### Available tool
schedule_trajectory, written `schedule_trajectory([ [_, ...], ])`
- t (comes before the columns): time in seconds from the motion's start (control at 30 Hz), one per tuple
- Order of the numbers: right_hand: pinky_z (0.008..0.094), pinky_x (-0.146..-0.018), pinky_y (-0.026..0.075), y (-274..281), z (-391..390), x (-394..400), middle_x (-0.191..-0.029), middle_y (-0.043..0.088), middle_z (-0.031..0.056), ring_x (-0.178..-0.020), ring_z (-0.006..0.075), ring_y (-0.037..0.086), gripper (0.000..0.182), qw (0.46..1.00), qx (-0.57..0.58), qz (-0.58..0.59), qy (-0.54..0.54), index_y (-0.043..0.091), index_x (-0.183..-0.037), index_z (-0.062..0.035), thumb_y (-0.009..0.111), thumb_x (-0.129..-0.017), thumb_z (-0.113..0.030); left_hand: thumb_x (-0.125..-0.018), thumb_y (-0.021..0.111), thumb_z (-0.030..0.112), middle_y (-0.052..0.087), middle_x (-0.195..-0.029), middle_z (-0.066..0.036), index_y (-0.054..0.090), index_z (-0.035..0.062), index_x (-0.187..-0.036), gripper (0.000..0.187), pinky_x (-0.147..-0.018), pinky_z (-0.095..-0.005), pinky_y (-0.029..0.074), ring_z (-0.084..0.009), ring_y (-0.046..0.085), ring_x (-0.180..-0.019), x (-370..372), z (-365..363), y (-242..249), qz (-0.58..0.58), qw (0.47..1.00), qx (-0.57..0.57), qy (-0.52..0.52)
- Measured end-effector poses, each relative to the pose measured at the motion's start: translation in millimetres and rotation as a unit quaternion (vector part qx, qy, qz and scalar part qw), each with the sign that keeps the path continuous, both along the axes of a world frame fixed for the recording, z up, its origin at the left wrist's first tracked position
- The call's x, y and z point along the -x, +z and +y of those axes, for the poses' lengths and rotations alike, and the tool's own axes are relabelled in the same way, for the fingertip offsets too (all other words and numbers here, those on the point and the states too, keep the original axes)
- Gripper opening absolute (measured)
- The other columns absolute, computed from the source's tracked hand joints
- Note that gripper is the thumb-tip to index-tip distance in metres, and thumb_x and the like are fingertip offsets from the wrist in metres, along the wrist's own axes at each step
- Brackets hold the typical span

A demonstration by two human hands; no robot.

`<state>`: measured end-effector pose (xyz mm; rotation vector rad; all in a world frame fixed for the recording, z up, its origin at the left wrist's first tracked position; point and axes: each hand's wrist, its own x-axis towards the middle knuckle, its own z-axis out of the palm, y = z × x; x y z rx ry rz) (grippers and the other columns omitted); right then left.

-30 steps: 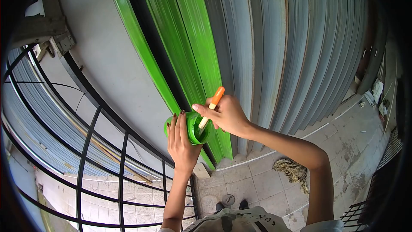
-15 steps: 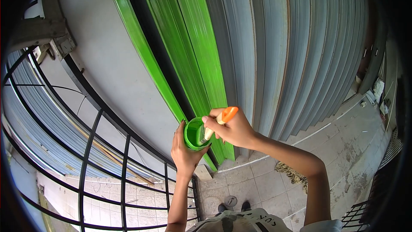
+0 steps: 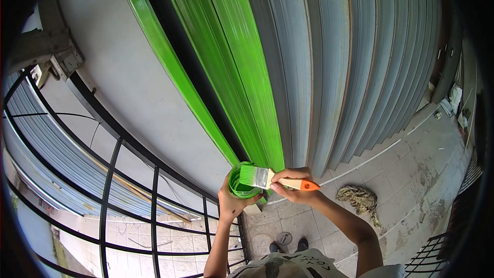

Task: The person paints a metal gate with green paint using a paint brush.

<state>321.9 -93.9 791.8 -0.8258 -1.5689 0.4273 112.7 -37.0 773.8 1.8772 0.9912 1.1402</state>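
My left hand (image 3: 231,203) is wrapped round a small tub of green paint (image 3: 234,188), its open mouth facing me. My right hand (image 3: 293,185) grips a paintbrush (image 3: 265,177) by its pale handle with an orange end. The brush lies nearly level, its green-coated bristles over the tub's rim and its metal band just to the right. Beyond the tub rises a folding metal shutter (image 3: 329,72). Its left folds (image 3: 226,46) are bright green and look glossy; the others are bare grey with brownish edges.
A black metal grille (image 3: 154,195) stands on the left, beside a pale wall panel (image 3: 118,51). A crumpled, stained cloth (image 3: 357,201) lies on the tiled floor (image 3: 329,221) to the right. A small round cover (image 3: 283,238) sits near my feet.
The brush has come up out of the tub and tipped from steep to nearly level, its handle now pointing right. Both hands and the tub sit lower and farther right in view.
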Motion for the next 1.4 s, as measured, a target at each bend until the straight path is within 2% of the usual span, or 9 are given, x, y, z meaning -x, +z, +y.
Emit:
schedule_trajectory([
  [0.23,0.022,-0.066,0.05,-27.2,-7.1,16.9,-0.081,0.07,0.006,-0.074,0.0102,0.067,0.014,0.979,0.103,0.176,0.017,0.067,-0.099,-0.0039,0.067,-0.086,-0.009,-0.054,0.091,0.016,0.066,-0.11,-0.014,0.05,-0.0064,-0.125,0.085,-0.092,-0.0329,0.049,-0.0198,0.064,-0.101,5.1,13.9,-27.2,-0.002,1.0,0.016,-0.026],
  [0.37,0.027,-0.073,0.055,-53.4,7.2,10.5,-0.094,0.069,0.0122,-0.085,0.0177,0.068,0.019,0.955,0.144,0.256,0.045,0.064,-0.104,0.0018,0.063,-0.088,-0.008,-0.054,0.09,0.014,0.066,-0.11,-0.014,0.05,-0.0061,-0.123,0.083,-0.092,-0.0334,0.049,-0.0205,0.064,-0.101,-2.6,28.4,-35.2,0.0,0.998,0.051,-0.031],
  [0.4,0.0338,-0.075,0.056,-52.0,11.7,5.9,-0.096,0.067,0.0181,-0.082,0.0259,0.069,0.022,0.937,0.175,0.296,0.066,0.062,-0.105,0.0054,0.061,-0.086,-0.007,-0.054,0.089,0.014,0.066,-0.11,-0.014,0.05,-0.006,-0.123,0.082,-0.092,-0.0334,0.049,-0.0206,0.064,-0.101,-4.2,31.9,-39.3,-0.001,0.998,0.05,-0.026],
  [0.53,0.0368,-0.074,0.056,-72.1,58.6,-8.7,-0.087,0.066,0.0186,-0.076,0.0285,0.069,0.024,0.902,0.14,0.407,0.045,0.06,-0.102,0.0085,0.058,-0.087,-0.01,-0.054,0.088,0.011,0.065,-0.11,-0.013,0.05,-0.0044,-0.121,0.079,-0.093,-0.0334,0.049,-0.0208,0.063,-0.1,-13.8,44.2,-46.5,-0.011,0.999,0.051,-0.007],
  [0.83,0.0296,-0.071,0.057,-238.5,152.7,-23.8,-0.088,0.067,0.0135,-0.076,0.0208,0.069,0.018,0.856,0.17,0.486,-0.047,0.055,-0.104,0.0016,0.061,-0.088,0.0,-0.054,0.09,0.014,0.064,-0.105,-0.011,0.052,-0.0021,-0.117,0.075,-0.087,-0.0322,0.052,-0.0193,0.063,-0.094,-9.9,42.5,-58.4,0.005,0.993,0.065,0.098],
  [1.03,0.0305,-0.072,0.059,-270.9,186.7,0.2,-0.091,0.067,0.0149,-0.08,0.0217,0.07,0.026,0.86,0.201,0.463,-0.072,0.054,-0.111,0.0017,0.065,-0.089,-0.006,-0.055,0.09,0.015,0.066,-0.102,-0.012,0.054,-0.0037,-0.113,0.07,-0.084,-0.0321,0.053,-0.0188,0.064,-0.09,8.7,26.1,-65.7,0.047,0.977,0.132,0.158],
  [1.17,0.0321,-0.073,0.059,-260.8,196.0,2.7,-0.093,0.067,0.015,-0.081,0.0213,0.07,0.029,0.856,0.197,0.472,-0.073,0.054,-0.114,-0.0014,0.066,-0.089,-0.006,-0.058,0.087,0.011,0.066,-0.101,-0.012,0.056,-0.0046,-0.114,0.066,-0.083,-0.0318,0.054,-0.0181,0.064,-0.089,25.0,26.0,-75.4,0.076,0.98,0.081,0.165],
  [1.3,0.0332,-0.074,0.058,-261.8,208.3,10.5,-0.097,0.067,0.0139,-0.08,0.0215,0.069,0.032,0.767,0.217,0.597,-0.093,0.057,-0.114,0.0012,0.069,-0.087,-0.009,-0.058,0.086,0.009,0.066,-0.101,-0.012,0.056,-0.0046,-0.115,0.066,-0.083,-0.0319,0.054,-0.0187,0.064,-0.09,24.0,25.3,-69.6,0.053,0.979,0.092,0.173],
  [1.4,0.0339,-0.075,0.058,-252.7,213.2,19.5,-0.099,0.067,0.0132,-0.081,0.0218,0.068,0.033,0.76,0.175,0.612,-0.132,0.058,-0.114,0.003,0.069,-0.086,-0.008,-0.057,0.086,0.008,0.066,-0.101,-0.013,0.056,-0.0049,-0.114,0.066,-0.083,-0.0321,0.054,-0.0192,0.065,-0.091,25.0,24.8,-63.2,0.063,0.974,0.123,0.181],
])
